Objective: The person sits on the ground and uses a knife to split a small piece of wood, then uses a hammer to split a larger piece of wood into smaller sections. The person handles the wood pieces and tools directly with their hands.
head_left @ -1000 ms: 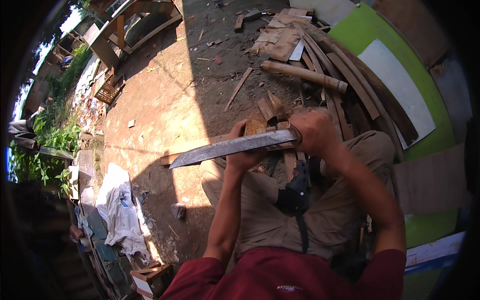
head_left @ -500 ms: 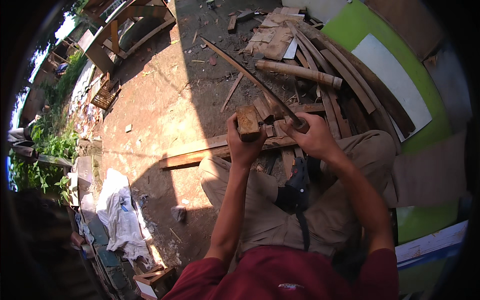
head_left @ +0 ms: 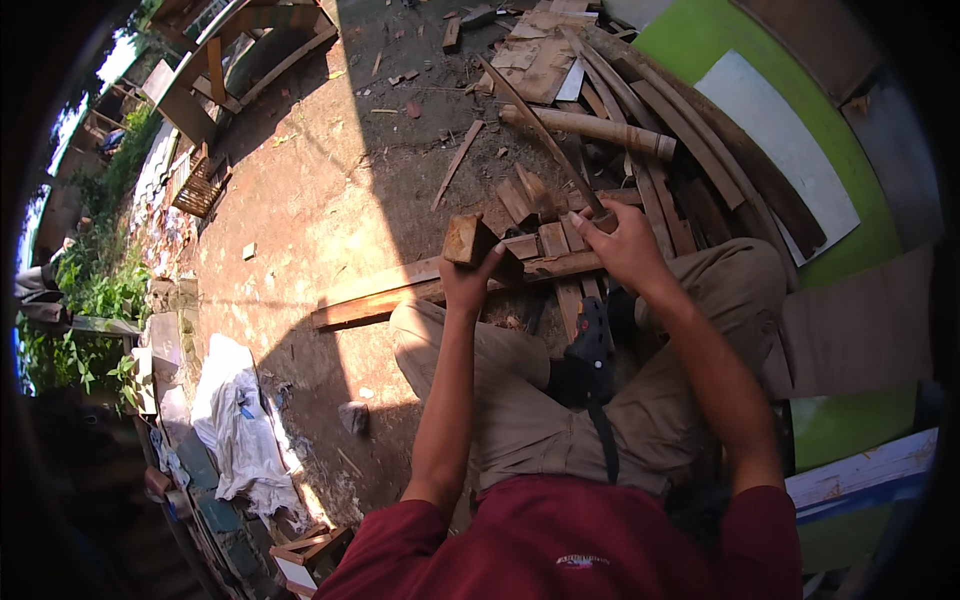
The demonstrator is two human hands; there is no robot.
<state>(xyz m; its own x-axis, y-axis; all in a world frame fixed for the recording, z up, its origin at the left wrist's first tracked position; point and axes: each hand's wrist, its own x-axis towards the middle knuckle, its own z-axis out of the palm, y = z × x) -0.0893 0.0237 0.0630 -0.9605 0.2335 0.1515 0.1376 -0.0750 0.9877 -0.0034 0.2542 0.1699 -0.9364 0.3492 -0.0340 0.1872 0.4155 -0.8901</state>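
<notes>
My left hand (head_left: 466, 285) grips a short wooden block (head_left: 470, 238), its sawn end tipped up toward me. My right hand (head_left: 627, 243) is closed around the handle of a machete (head_left: 545, 135). The long, narrow blade slants away to the upper left, apart from the block. Below both hands, long planks (head_left: 400, 287) lie across the ground in front of my bent legs. Short wood offcuts (head_left: 518, 200) rest just beyond them, between the block and the blade.
A bamboo pole (head_left: 590, 133) and a heap of boards (head_left: 690, 135) lie at the right, beside green and white panels (head_left: 775, 140). To the left are a white cloth (head_left: 240, 420) and a small stone (head_left: 353, 417). A wooden frame (head_left: 215, 80) stands at the far left.
The machete's tip has swung to the right, away from the block. My left hand has moved slightly left and turned the block, so more of its side shows.
</notes>
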